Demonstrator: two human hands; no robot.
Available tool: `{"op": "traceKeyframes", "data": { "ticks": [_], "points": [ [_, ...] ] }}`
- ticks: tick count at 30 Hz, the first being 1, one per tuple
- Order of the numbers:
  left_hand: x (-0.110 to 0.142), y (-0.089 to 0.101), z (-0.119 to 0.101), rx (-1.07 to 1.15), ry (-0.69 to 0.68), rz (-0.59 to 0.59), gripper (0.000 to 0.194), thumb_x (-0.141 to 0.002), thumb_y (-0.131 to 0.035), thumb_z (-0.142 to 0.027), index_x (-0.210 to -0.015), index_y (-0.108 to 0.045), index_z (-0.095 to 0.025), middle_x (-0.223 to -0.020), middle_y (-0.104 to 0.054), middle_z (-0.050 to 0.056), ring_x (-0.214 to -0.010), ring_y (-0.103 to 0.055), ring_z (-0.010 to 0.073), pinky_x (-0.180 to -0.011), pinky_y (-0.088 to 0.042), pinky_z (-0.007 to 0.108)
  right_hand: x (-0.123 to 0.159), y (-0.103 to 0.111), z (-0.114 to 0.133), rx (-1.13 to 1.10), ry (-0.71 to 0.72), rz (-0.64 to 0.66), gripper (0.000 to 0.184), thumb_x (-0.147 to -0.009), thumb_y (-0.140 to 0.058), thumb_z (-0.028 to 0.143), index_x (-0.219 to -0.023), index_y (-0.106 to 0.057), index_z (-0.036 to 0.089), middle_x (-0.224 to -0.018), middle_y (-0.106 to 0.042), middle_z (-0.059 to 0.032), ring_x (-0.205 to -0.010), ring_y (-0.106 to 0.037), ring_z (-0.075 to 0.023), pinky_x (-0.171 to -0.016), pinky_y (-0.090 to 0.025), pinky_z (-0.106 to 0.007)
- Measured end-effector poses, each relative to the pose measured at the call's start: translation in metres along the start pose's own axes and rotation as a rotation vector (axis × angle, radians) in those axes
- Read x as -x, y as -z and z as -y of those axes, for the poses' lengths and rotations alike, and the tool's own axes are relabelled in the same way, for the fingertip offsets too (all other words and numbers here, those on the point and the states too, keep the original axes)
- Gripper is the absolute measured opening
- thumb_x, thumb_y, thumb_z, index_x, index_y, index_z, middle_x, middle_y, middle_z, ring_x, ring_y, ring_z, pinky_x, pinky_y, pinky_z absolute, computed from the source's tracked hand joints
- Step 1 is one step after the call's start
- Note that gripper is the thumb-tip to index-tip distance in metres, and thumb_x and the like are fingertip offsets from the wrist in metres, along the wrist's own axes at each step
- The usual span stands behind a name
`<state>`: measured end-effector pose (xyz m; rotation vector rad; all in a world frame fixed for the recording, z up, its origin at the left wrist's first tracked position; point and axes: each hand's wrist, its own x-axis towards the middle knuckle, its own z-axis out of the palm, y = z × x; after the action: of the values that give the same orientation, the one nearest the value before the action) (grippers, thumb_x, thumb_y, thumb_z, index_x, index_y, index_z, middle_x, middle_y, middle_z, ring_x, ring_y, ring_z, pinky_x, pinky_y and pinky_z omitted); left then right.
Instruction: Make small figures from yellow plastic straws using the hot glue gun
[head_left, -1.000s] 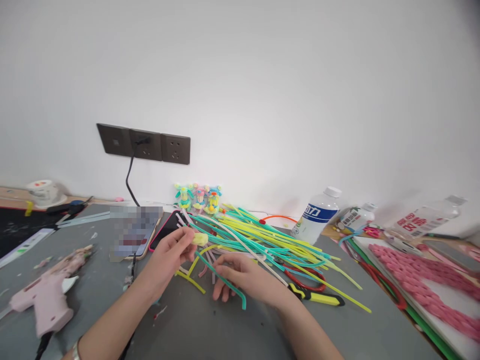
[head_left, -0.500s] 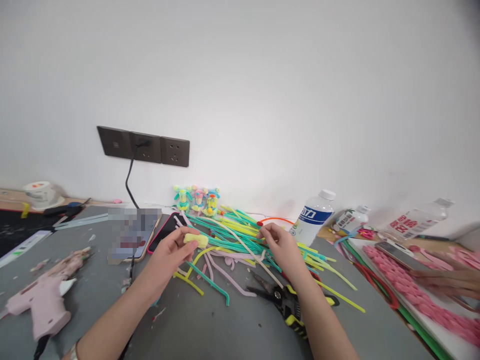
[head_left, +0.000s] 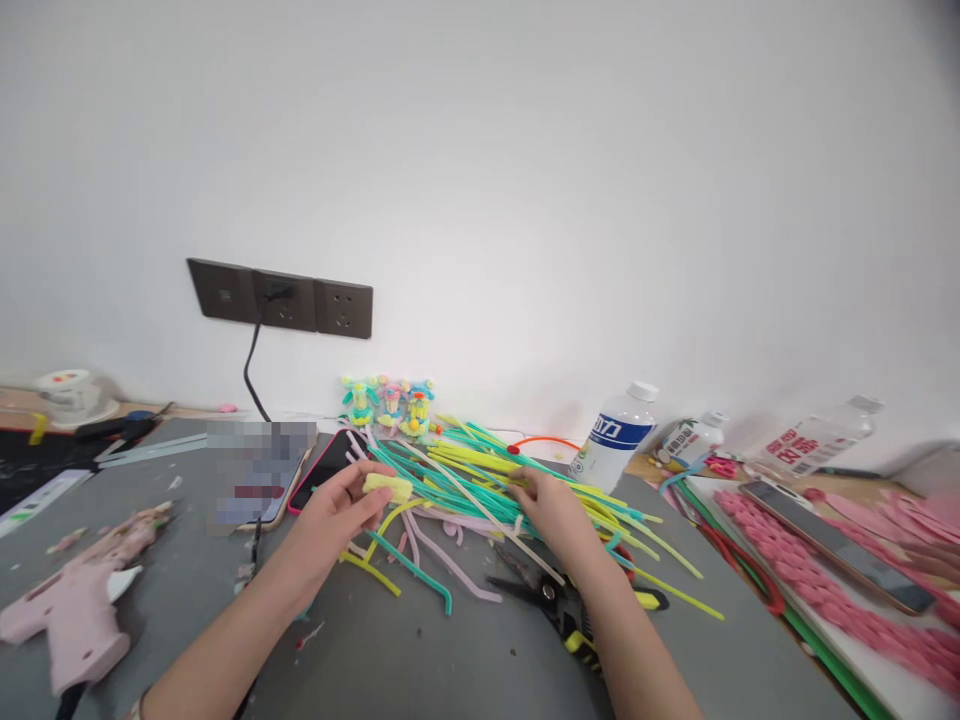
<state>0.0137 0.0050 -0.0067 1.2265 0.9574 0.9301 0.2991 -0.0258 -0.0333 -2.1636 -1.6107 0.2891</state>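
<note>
My left hand (head_left: 346, 508) pinches a short, fuzzy pale-yellow piece (head_left: 388, 488) between thumb and fingers, above the left end of a pile of pipe cleaners (head_left: 457, 470). These are teal, yellow, lilac and cream and lie loosely across one another. At the right part of the pile, my right hand (head_left: 551, 510) reaches down with its fingers drawn together among teal and yellow stems. What its fingertips hold, if anything, is hidden. Black-and-yellow pliers (head_left: 550, 592) lie partly under my right forearm. Three small fuzzy figures (head_left: 390, 405) stand by the wall behind the pile.
A pink glue gun (head_left: 71, 610) lies at left. Two phones, one with its screen blurred (head_left: 274, 480), lie left of the pile. A white bottle (head_left: 619, 435) stands behind my right hand. Farther right are a pink braided piece (head_left: 810, 570) and another phone (head_left: 836, 545).
My right hand has dipped slightly, its fingertips moving from beside the red tip into the stems. My left hand keeps the yellow piece. Another person's hand has moved off the phone at right.
</note>
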Motion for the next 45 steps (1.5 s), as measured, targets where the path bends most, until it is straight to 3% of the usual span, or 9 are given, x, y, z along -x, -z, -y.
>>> {"op": "traceKeyframes", "data": {
  "ticks": [3, 6, 15, 24, 28, 36, 39, 42, 45],
  "points": [
    [0.002, -0.001, -0.003, -0.001, 0.005, -0.006, 0.041, -0.069, -0.079, -0.050, -0.095, -0.069, -0.020, -0.064, -0.050, -0.003, -0.064, -0.047, 0.0148, -0.062, -0.038, 0.025, -0.002, -0.004, -0.002, -0.013, 0.025, -0.026, 0.042, -0.085, -0.057, 0.019, -0.127, -0.061, 0.019, -0.063, -0.064, -0.0011, -0.063, -0.059, -0.0239, -0.060, -0.035, -0.031],
    [0.003, -0.001, -0.005, -0.004, 0.003, -0.009, 0.040, -0.068, -0.080, -0.049, -0.094, -0.070, -0.020, -0.063, -0.050, -0.002, -0.063, -0.047, 0.0153, -0.060, -0.037, 0.026, -0.004, -0.008, -0.008, -0.044, 0.070, -0.078, 0.053, -0.082, -0.057, 0.017, -0.134, -0.053, 0.021, -0.070, -0.063, 0.0002, -0.066, -0.060, -0.0232, -0.062, -0.038, -0.031],
    [0.002, -0.001, -0.004, -0.005, -0.001, -0.005, 0.040, -0.069, -0.079, -0.048, -0.095, -0.069, -0.020, -0.065, -0.049, -0.003, -0.064, -0.047, 0.0145, -0.061, -0.038, 0.025, -0.010, -0.014, -0.018, -0.046, 0.183, -0.275, 0.021, -0.079, -0.056, 0.015, -0.099, -0.053, 0.021, -0.103, -0.069, -0.0104, -0.097, -0.061, -0.0293, -0.081, -0.046, -0.040],
    [0.002, -0.001, -0.002, 0.013, -0.003, 0.023, 0.037, -0.069, -0.079, -0.047, -0.092, -0.070, -0.020, -0.063, -0.049, -0.003, -0.062, -0.046, 0.0140, -0.058, -0.036, 0.024, -0.008, -0.009, -0.014, 0.027, 0.086, -0.267, 0.016, -0.081, -0.051, 0.012, -0.090, -0.059, 0.023, -0.083, -0.075, -0.0048, -0.092, -0.063, -0.0297, -0.079, -0.036, -0.039],
    [0.002, -0.001, -0.001, 0.046, 0.013, 0.033, 0.040, -0.070, -0.079, -0.049, -0.095, -0.069, -0.019, -0.065, -0.049, -0.002, -0.062, -0.046, 0.0139, -0.059, -0.036, 0.024, -0.006, -0.006, -0.010, 0.043, 0.007, -0.190, 0.008, -0.079, -0.059, 0.019, -0.085, -0.057, 0.024, -0.066, -0.072, 0.0008, -0.074, -0.064, -0.0246, -0.077, -0.031, -0.038],
    [0.003, -0.001, -0.002, 0.036, 0.042, 0.063, 0.047, -0.070, -0.077, -0.056, -0.099, -0.066, -0.020, -0.066, -0.048, -0.003, -0.065, -0.043, 0.0137, -0.063, -0.037, 0.025, -0.005, -0.004, -0.003, 0.066, -0.003, -0.095, 0.022, -0.076, -0.068, 0.020, -0.097, -0.062, 0.022, -0.065, -0.065, 0.0039, -0.068, -0.062, -0.0211, -0.074, -0.031, -0.034],
    [0.003, -0.001, -0.002, 0.031, 0.045, 0.059, 0.049, -0.069, -0.077, -0.057, -0.098, -0.066, -0.020, -0.065, -0.047, -0.003, -0.065, -0.043, 0.0141, -0.063, -0.036, 0.026, -0.005, -0.004, -0.002, 0.099, 0.014, -0.123, 0.007, -0.082, -0.066, 0.029, -0.081, -0.068, 0.022, -0.072, -0.065, -0.0016, -0.072, -0.062, -0.0227, -0.075, -0.032, -0.036],
    [0.002, -0.001, -0.001, 0.022, 0.050, 0.055, 0.050, -0.069, -0.077, -0.058, -0.099, -0.066, -0.020, -0.066, -0.048, -0.003, -0.066, -0.043, 0.0144, -0.062, -0.035, 0.026, -0.006, -0.004, -0.003, 0.132, 0.050, -0.180, 0.033, -0.090, -0.057, 0.037, -0.063, -0.066, 0.021, -0.082, -0.067, -0.0070, -0.084, -0.062, -0.0262, -0.076, -0.031, -0.037],
    [0.001, 0.000, 0.000, 0.008, 0.051, 0.068, 0.049, -0.070, -0.076, -0.058, -0.100, -0.065, -0.020, -0.068, -0.048, -0.003, -0.066, -0.043, 0.0143, -0.061, -0.034, 0.025, -0.008, -0.004, -0.004, 0.127, 0.035, -0.174, 0.024, -0.090, -0.056, 0.028, -0.070, -0.068, 0.021, -0.081, -0.070, -0.0056, -0.086, -0.062, -0.0249, -0.077, -0.030, -0.036]
  ]
}}
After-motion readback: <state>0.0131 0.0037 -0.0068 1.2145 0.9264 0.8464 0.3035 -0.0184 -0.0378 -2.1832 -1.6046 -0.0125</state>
